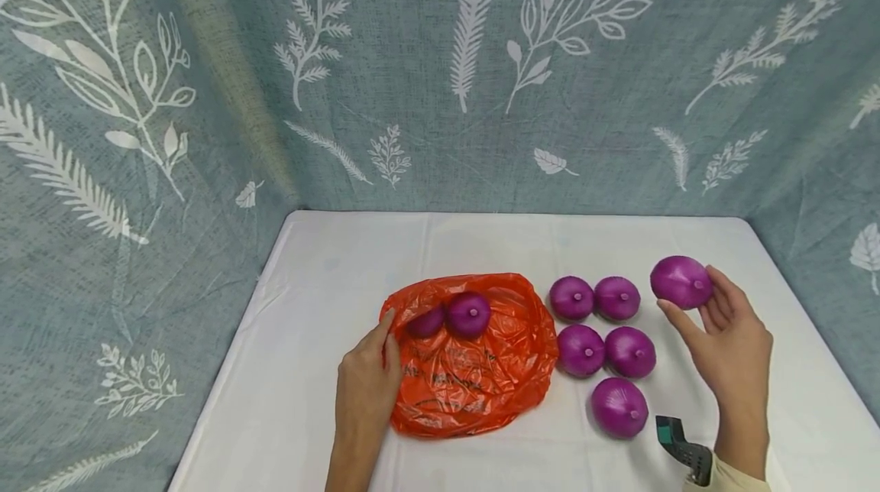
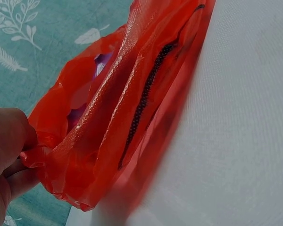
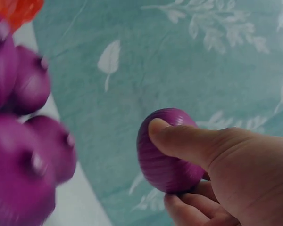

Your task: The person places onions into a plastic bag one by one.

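- The table [image 1: 330, 263] is bearing a red bag [image 1: 474, 409] and, just beside it, five loose onions [image 1: 619, 406].
- With my left grip [image 1: 367, 381] I'm pinching the bag's left rim, probably needing firmness there so thin plastic isn't slipping.
- With my right grip [image 1: 734, 347] I'm holding one onion [image 1: 677, 282], raised, right of those, thumb opposing fingers, judging light pressure enough.
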A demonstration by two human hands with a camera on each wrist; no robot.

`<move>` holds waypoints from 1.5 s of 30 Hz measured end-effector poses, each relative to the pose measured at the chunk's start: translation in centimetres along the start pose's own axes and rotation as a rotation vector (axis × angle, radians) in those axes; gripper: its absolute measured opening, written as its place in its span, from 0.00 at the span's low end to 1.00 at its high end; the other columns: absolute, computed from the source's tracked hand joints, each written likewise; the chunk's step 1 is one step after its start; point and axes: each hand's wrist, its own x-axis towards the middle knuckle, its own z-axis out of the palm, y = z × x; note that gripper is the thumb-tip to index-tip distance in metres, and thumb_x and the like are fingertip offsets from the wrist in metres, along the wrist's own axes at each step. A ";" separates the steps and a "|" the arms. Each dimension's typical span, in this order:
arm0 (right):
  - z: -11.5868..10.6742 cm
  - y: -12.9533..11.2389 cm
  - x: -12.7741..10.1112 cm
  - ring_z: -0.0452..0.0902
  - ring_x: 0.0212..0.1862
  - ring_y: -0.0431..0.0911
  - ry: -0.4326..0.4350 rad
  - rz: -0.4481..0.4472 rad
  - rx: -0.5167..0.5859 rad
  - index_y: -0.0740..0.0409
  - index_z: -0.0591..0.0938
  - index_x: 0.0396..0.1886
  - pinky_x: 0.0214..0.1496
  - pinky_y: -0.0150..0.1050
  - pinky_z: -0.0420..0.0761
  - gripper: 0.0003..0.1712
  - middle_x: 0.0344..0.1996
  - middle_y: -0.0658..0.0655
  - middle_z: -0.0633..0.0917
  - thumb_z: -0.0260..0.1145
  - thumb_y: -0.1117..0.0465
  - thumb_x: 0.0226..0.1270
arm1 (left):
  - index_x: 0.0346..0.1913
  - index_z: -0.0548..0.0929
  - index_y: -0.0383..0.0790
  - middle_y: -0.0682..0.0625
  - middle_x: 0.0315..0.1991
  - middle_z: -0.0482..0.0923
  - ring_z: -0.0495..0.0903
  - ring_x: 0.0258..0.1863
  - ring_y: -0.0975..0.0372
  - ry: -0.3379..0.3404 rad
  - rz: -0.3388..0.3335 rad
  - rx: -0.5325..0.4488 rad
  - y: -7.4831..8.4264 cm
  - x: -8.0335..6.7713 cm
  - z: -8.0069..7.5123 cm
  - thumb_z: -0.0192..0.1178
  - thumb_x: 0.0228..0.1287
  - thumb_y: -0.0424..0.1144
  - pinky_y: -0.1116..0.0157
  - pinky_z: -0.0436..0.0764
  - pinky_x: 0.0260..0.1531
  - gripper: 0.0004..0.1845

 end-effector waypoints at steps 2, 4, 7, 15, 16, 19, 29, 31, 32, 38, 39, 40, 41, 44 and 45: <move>0.0 -0.9 -0.5 0.71 0.74 0.57 0.007 -0.020 0.001 0.45 0.68 0.83 0.64 0.25 0.71 0.50 0.76 0.56 0.73 0.81 0.52 0.64 | 0.64 0.84 0.31 0.35 0.51 0.89 0.90 0.36 0.53 0.003 0.003 0.000 0.0 0.0 0.0 0.62 0.71 0.26 0.57 0.90 0.34 0.20; 0.2 -1.8 -1.0 0.72 0.73 0.57 0.011 -0.040 0.005 0.44 0.69 0.82 0.64 0.25 0.72 0.50 0.75 0.56 0.74 0.82 0.53 0.62 | 0.64 0.85 0.31 0.35 0.51 0.89 0.90 0.37 0.53 0.006 0.005 0.001 0.0 0.0 0.1 0.62 0.72 0.26 0.56 0.90 0.35 0.20; 0.6 -2.9 -1.8 0.73 0.72 0.55 0.008 -0.077 0.017 0.43 0.71 0.81 0.64 0.24 0.72 0.50 0.74 0.55 0.75 0.84 0.54 0.60 | 0.64 0.85 0.31 0.35 0.50 0.89 0.89 0.35 0.54 0.007 0.008 0.003 -0.1 0.0 0.1 0.62 0.72 0.26 0.57 0.90 0.34 0.19; 3.1 -4.6 -4.2 0.75 0.72 0.55 -0.078 -0.221 0.047 0.45 0.71 0.80 0.64 0.25 0.73 0.51 0.73 0.56 0.77 0.85 0.54 0.58 | 0.64 0.85 0.31 0.35 0.48 0.89 0.84 0.29 0.58 0.003 0.007 0.014 0.1 0.1 -0.1 0.63 0.72 0.26 0.61 0.87 0.29 0.20; 3.6 -4.8 -4.4 0.75 0.72 0.56 -0.094 -0.237 0.041 0.45 0.70 0.81 0.63 0.26 0.73 0.52 0.73 0.57 0.76 0.85 0.54 0.58 | 0.64 0.85 0.31 0.35 0.49 0.89 0.85 0.30 0.58 0.003 0.006 0.014 0.1 0.1 -0.1 0.63 0.72 0.26 0.61 0.87 0.29 0.20; 4.9 -5.1 -5.1 0.77 0.70 0.57 -0.135 -0.301 0.019 0.48 0.70 0.81 0.63 0.32 0.76 0.52 0.72 0.61 0.78 0.85 0.55 0.59 | 0.64 0.85 0.31 0.35 0.50 0.89 0.88 0.33 0.56 0.009 0.001 0.009 0.0 0.0 -0.2 0.63 0.71 0.26 0.58 0.89 0.32 0.20; 9.2 -6.0 -6.9 0.89 0.50 0.60 -0.238 -0.419 -0.051 0.53 0.72 0.77 0.50 0.54 0.89 0.48 0.63 0.65 0.85 0.85 0.59 0.58 | 0.64 0.85 0.32 0.34 0.52 0.88 0.91 0.43 0.50 0.012 -0.008 -0.011 -0.1 -0.1 -0.2 0.63 0.72 0.27 0.54 0.90 0.38 0.20; 9.9 -6.1 -7.1 0.88 0.42 0.57 -0.247 -0.447 -0.071 0.54 0.72 0.77 0.43 0.52 0.90 0.48 0.59 0.64 0.87 0.85 0.59 0.58 | 0.64 0.85 0.31 0.34 0.52 0.88 0.91 0.42 0.51 0.014 -0.008 -0.010 -0.1 -0.1 -0.2 0.63 0.71 0.26 0.55 0.90 0.37 0.20; 10.3 -6.1 -7.2 0.88 0.41 0.56 -0.257 -0.448 -0.071 0.55 0.72 0.77 0.42 0.51 0.90 0.48 0.58 0.64 0.88 0.84 0.59 0.58 | 0.64 0.85 0.31 0.34 0.52 0.88 0.91 0.41 0.51 0.015 -0.007 -0.009 -0.1 -0.1 -0.2 0.63 0.71 0.26 0.55 0.90 0.36 0.20; 11.9 -6.1 -7.6 0.82 0.37 0.52 -0.323 -0.400 -0.123 0.55 0.72 0.78 0.49 0.53 0.89 0.47 0.63 0.66 0.85 0.83 0.58 0.61 | 0.65 0.84 0.31 0.34 0.52 0.88 0.90 0.39 0.53 0.013 -0.006 -0.005 0.0 -0.1 -0.1 0.64 0.71 0.26 0.56 0.90 0.35 0.20; 12.1 -6.1 -7.6 0.79 0.36 0.51 -0.325 -0.395 -0.131 0.55 0.72 0.78 0.48 0.52 0.89 0.47 0.64 0.66 0.84 0.83 0.58 0.61 | 0.65 0.84 0.31 0.34 0.52 0.88 0.90 0.39 0.53 0.011 -0.007 -0.006 -0.1 -0.1 -0.1 0.64 0.71 0.26 0.56 0.90 0.35 0.20; 12.3 -6.1 -7.6 0.79 0.36 0.50 -0.328 -0.391 -0.135 0.55 0.72 0.78 0.48 0.51 0.89 0.46 0.61 0.66 0.86 0.83 0.59 0.61 | 0.65 0.84 0.31 0.34 0.52 0.88 0.90 0.40 0.53 0.010 -0.008 -0.007 -0.1 -0.1 -0.1 0.64 0.71 0.26 0.56 0.90 0.36 0.20; 12.5 -6.1 -7.6 0.78 0.34 0.49 -0.329 -0.391 -0.143 0.55 0.72 0.78 0.48 0.50 0.90 0.46 0.57 0.66 0.87 0.83 0.59 0.61 | 0.65 0.84 0.32 0.34 0.52 0.88 0.91 0.41 0.52 0.010 -0.008 -0.007 -0.1 -0.1 0.0 0.64 0.71 0.26 0.55 0.90 0.36 0.20; 13.0 -6.0 -7.7 0.74 0.29 0.47 -0.344 -0.373 -0.140 0.54 0.73 0.78 0.37 0.44 0.85 0.46 0.42 0.62 0.88 0.82 0.60 0.61 | 0.65 0.84 0.31 0.34 0.52 0.88 0.90 0.38 0.54 0.014 -0.006 -0.008 -0.1 0.0 0.0 0.64 0.71 0.26 0.57 0.90 0.34 0.20; 13.2 -6.1 -7.7 0.74 0.29 0.47 -0.350 -0.369 -0.141 0.54 0.73 0.78 0.36 0.43 0.84 0.46 0.41 0.61 0.88 0.82 0.60 0.61 | 0.64 0.84 0.31 0.34 0.51 0.88 0.89 0.36 0.55 0.017 -0.004 -0.008 -0.1 0.0 0.0 0.64 0.71 0.26 0.59 0.89 0.32 0.20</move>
